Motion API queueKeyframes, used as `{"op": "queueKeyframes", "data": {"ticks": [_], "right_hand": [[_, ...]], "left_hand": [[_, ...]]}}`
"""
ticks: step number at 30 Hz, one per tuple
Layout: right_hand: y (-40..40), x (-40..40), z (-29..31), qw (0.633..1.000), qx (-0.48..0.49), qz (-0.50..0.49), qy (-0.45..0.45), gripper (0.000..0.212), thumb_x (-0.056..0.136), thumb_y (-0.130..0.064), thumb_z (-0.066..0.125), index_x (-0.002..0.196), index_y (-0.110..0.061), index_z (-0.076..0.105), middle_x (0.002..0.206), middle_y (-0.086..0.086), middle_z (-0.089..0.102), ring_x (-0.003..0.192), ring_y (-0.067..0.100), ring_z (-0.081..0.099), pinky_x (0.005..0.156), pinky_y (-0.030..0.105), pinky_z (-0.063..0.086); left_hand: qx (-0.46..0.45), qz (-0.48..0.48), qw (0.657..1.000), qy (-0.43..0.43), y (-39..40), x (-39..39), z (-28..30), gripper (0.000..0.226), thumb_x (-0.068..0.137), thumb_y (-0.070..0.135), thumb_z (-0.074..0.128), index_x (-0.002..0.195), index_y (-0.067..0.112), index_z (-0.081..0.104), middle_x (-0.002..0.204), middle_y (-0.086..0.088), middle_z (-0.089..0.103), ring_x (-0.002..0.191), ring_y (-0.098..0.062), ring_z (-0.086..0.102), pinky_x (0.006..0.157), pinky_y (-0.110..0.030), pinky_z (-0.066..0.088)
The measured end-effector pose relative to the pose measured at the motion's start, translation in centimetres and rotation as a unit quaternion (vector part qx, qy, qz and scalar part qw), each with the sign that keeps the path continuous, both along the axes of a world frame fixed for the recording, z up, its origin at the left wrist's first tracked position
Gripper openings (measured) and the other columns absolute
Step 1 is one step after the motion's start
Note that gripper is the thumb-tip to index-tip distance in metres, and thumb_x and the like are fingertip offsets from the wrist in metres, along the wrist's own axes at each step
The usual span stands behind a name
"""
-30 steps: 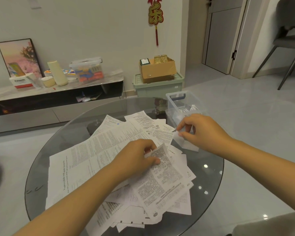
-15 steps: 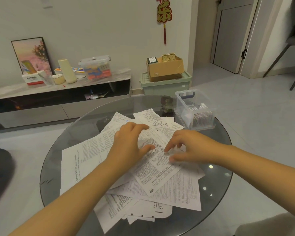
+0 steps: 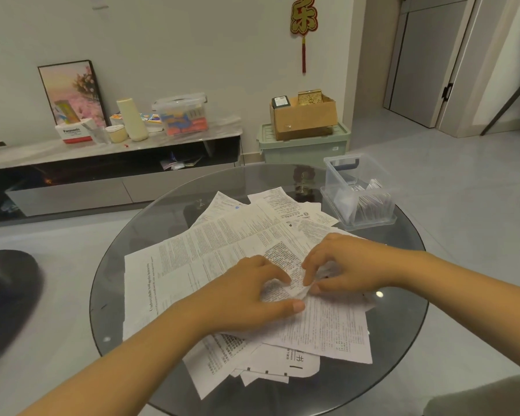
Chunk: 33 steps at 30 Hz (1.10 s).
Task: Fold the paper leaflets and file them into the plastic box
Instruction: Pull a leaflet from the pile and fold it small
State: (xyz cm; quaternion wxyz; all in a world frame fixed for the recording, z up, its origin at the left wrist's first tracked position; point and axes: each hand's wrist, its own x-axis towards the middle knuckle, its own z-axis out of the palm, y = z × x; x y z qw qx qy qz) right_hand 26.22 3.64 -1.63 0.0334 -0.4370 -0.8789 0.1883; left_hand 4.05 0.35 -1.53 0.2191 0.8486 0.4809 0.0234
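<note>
A heap of printed white paper leaflets (image 3: 210, 259) covers the middle of a round glass table (image 3: 403, 349). On top, near the centre, lies a small densely printed leaflet (image 3: 285, 265), creased and partly bent over. My left hand (image 3: 252, 298) pinches its near edge between thumb and curled fingers. My right hand (image 3: 345, 262) pinches the same leaflet from the right, fingertips close to those of the left. A clear plastic box (image 3: 336, 187) with a blue handle stands at the table's far right, holding several folded leaflets on edge.
Beyond the table a low TV bench (image 3: 111, 163) carries boxes, a cup and a framed picture. A green storage bin (image 3: 305, 151) with a cardboard box (image 3: 303, 120) on top stands against the wall. A dark seat (image 3: 6, 298) is at my left.
My right hand came back from the plastic box to the heap. Both hands closed in on the small top leaflet and now pinch it, bending it. The view shifted left.
</note>
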Motion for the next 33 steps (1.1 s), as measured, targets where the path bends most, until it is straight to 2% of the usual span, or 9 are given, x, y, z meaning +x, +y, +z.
{"op": "queueKeyframes", "data": {"ticks": [4,8,10,12,16,19,23,27,33], "right_hand": [[-0.1,-0.7,0.6,0.996,-0.017,-0.048,0.068,0.021,0.086,-0.044,0.058,0.084,-0.025,0.067,0.089,-0.009,0.067,0.089,0.010,0.060,0.083,0.038,0.050],[-0.2,-1.8,0.4,0.987,-0.011,-0.095,0.132,0.010,0.090,-0.037,0.057,0.089,-0.028,0.060,0.082,-0.016,0.059,0.072,0.000,0.053,0.061,0.017,0.039],[-0.2,-2.3,0.2,0.985,-0.009,-0.107,0.131,0.013,0.089,-0.035,0.059,0.102,-0.032,0.055,0.094,-0.020,0.057,0.078,-0.002,0.053,0.066,0.014,0.043],[0.1,-2.8,-0.1,0.985,0.002,-0.114,0.131,0.035,0.085,-0.032,0.063,0.117,-0.035,0.049,0.114,-0.014,0.054,0.090,0.004,0.056,0.081,0.024,0.050],[0.3,-3.7,0.1,0.987,0.075,-0.099,0.104,0.060,0.080,-0.027,0.069,0.132,-0.038,0.041,0.132,-0.015,0.036,0.114,0.006,0.042,0.095,0.025,0.042],[0.2,-4.0,0.0,0.993,0.113,-0.028,0.025,0.041,0.083,-0.037,0.064,0.123,-0.037,0.054,0.128,-0.017,0.043,0.120,0.008,0.028,0.099,0.023,0.024],[0.1,-4.4,-0.3,0.992,0.104,0.026,-0.061,0.033,0.090,-0.045,0.053,0.120,-0.032,0.060,0.121,-0.015,0.056,0.118,0.011,0.034,0.100,0.028,0.025],[0.2,-4.6,-0.5,0.993,0.105,0.019,-0.053,0.036,0.089,-0.050,0.053,0.119,-0.032,0.060,0.119,-0.013,0.057,0.118,0.010,0.035,0.099,0.026,0.026],[-0.4,-5.3,-1.1,0.992,0.127,0.024,0.015,0.024,0.086,-0.050,0.059,0.103,-0.036,0.068,0.100,-0.016,0.065,0.105,0.006,0.040,0.093,0.028,0.034]], "left_hand": [[-0.021,0.016,0.998,-0.055,-0.4,-0.3,1.1,0.044,0.074,0.067,0.061,0.110,0.042,0.053,0.110,0.020,0.052,0.100,-0.001,0.051,0.091,-0.024,0.043],[0.026,0.089,0.991,-0.100,0.2,-0.7,1.0,0.024,0.081,0.037,0.068,0.099,0.042,0.052,0.099,0.023,0.053,0.091,-0.001,0.051,0.074,-0.010,0.038],[0.042,0.122,0.986,-0.109,0.6,-1.0,0.5,0.028,0.082,0.029,0.068,0.102,0.042,0.052,0.107,0.020,0.056,0.093,0.001,0.050,0.074,-0.009,0.036],[0.046,0.146,0.983,-0.103,0.9,-1.5,0.1,0.038,0.083,0.026,0.069,0.114,0.039,0.051,0.120,0.016,0.054,0.105,-0.004,0.050,0.086,-0.014,0.039],[0.068,0.130,0.988,-0.054,0.8,-1.8,-0.3,0.062,0.085,0.029,0.067,0.137,0.037,0.035,0.139,0.012,0.035,0.122,-0.008,0.043,0.099,-0.021,0.035],[0.097,0.102,0.990,-0.003,0.8,-1.9,-0.6,0.047,0.086,0.035,0.064,0.130,0.038,0.046,0.138,0.016,0.033,0.125,-0.011,0.038,0.103,-0.025,0.034],[0.052,0.073,0.994,0.055,0.8,-2.5,-0.6,0.039,0.081,0.058,0.060,0.116,0.040,0.055,0.129,0.017,0.042,0.121,-0.011,0.041,0.105,-0.032,0.036],[0.064,0.031,0.995,0.074,0.6,-2.5,-0.2,0.044,0.085,0.053,0.059,0.125,0.038,0.050,0.130,0.016,0.044,0.117,-0.005,0.043,0.100,-0.027,0.040],[0.091,0.021,0.995,0.047,0.6,-2.1,0.4,0.028,0.090,0.047,0.052,0.111,0.031,0.062,0.112,0.013,0.058,0.098,-0.005,0.053,0.087,-0.028,0.047]]}}
